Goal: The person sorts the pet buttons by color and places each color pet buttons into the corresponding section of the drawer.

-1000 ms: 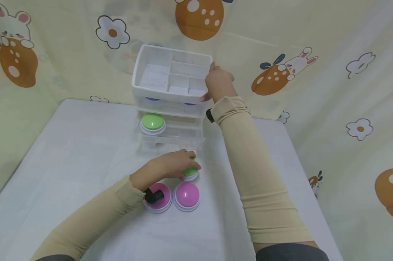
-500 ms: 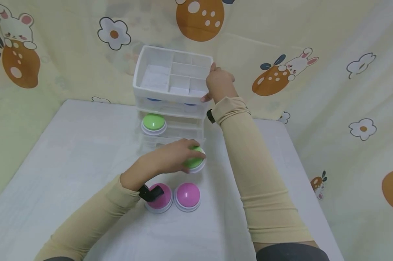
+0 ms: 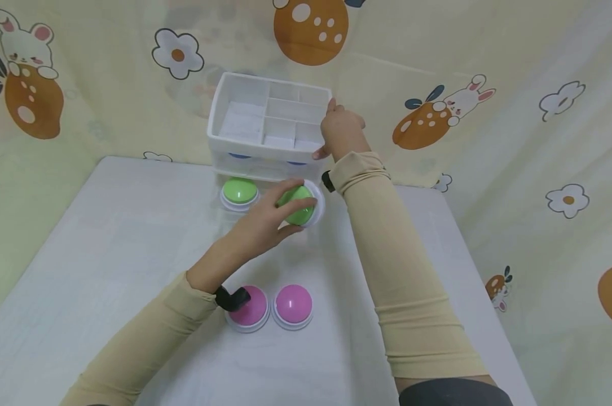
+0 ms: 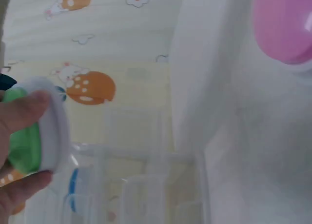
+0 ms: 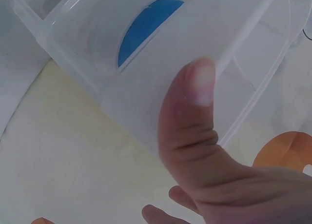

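Note:
My left hand (image 3: 272, 211) pinches a green dome push button (image 3: 296, 207) with a white base between thumb and fingers. The button is tilted, its base facing right, and overlaps the pulled-out clear lower drawer (image 4: 165, 170) of a white plastic organizer (image 3: 234, 149). A second green push button (image 3: 240, 190) sits in the left part of that drawer. At the organizer's right side, my right hand (image 3: 342, 129) grips it, with the thumb (image 5: 187, 121) against its front corner and a finger at the top rim. Two pink push buttons (image 3: 293, 304) stand on the table.
The organizer's top tray has several compartments, and blue shapes (image 5: 146, 31) show through its upper drawer. A patterned cloth (image 3: 123, 96) hangs close behind the organizer and along the right side. The white-covered table (image 3: 148, 225) spreads around it.
My left hand has raised the green push button from near the pink ones, carried it toward the organizer, and tilted it. My right hand stays in place on the organizer.

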Available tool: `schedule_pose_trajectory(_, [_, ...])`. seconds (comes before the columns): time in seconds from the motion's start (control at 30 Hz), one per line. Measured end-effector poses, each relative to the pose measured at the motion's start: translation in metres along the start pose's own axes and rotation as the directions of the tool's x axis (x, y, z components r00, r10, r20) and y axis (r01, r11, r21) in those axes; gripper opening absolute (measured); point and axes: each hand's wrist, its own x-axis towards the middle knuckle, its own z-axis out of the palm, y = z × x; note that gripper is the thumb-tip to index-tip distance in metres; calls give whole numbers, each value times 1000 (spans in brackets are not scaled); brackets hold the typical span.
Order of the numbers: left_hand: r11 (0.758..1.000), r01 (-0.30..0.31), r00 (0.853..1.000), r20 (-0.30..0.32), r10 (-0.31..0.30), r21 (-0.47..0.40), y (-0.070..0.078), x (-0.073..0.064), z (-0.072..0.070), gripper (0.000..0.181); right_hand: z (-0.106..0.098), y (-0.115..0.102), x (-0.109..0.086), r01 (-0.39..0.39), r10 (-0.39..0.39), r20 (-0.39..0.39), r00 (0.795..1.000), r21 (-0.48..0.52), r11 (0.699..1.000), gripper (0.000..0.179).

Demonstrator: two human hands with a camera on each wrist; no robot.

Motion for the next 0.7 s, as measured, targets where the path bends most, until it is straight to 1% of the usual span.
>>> schedule_pose_trajectory(0.07, [999,29,997,-75,-27,24,-4,1,4,51,0,0,0,-1,1,-3,1000,2,1000,117])
schedule_pose_trajectory(0.13, [997,55,991,-128,-48,48,-7,1,6,50,1,0,0,-2,2,-1,1000,4,1000,117])
schedule_pose_trajectory(0.2, [994,79,985,-157,-67,70,-11,1,8,51,1,1,0,-3,3,-1,1000,6,1000,117])
schedule_pose_trajectory(0.23, [993,91,984,-161,-77,82,-12,1,10,52,1,1,0,-4,4,0,1000,10,1000,117])
schedule_pose_trajectory(0.33, [988,110,983,-156,-93,108,-17,0,14,55,1,1,0,-3,2,4,1000,22,1000,117])
schedule_pose_trajectory(0.47, [985,116,987,-125,-99,131,-24,-2,20,55,1,2,-1,3,-3,8,1000,28,1000,117])
schedule_pose_trajectory(0.7, [983,111,994,-30,-108,144,-29,2,25,54,1,4,-2,11,-11,13,1000,26,1000,116])
